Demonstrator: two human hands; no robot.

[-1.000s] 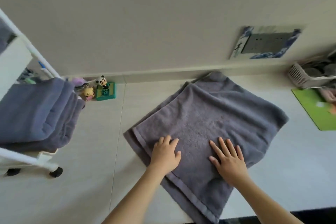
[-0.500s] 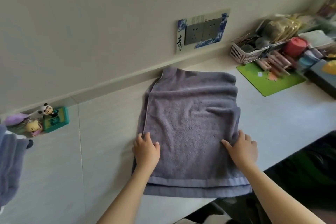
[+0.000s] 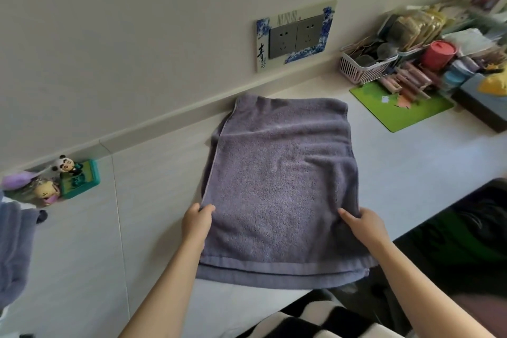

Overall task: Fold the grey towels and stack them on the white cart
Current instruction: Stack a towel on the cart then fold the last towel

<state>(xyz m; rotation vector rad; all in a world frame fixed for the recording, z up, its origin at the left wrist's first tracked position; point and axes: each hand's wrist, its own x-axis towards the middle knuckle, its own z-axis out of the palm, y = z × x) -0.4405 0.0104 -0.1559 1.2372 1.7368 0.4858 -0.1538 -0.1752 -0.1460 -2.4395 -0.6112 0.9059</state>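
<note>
Left hand (image 3: 197,221) grips the left edge of a folded grey towel (image 3: 279,186), thumb on top and fingers tucked beneath the fabric. Right hand (image 3: 366,223) takes the opposite edge the same way, thumb pressed on the cloth and fingers curled under the side. Between the two hands the towel lies flat on the white worktop (image 3: 411,162), its far end touching the wall's base strip and its hemmed near end overhanging the worktop's front edge. More grey towels (image 3: 12,252) hang into view at the far left, beside a panda figurine (image 3: 64,164). A green mat (image 3: 403,110) lies well to the right.
</note>
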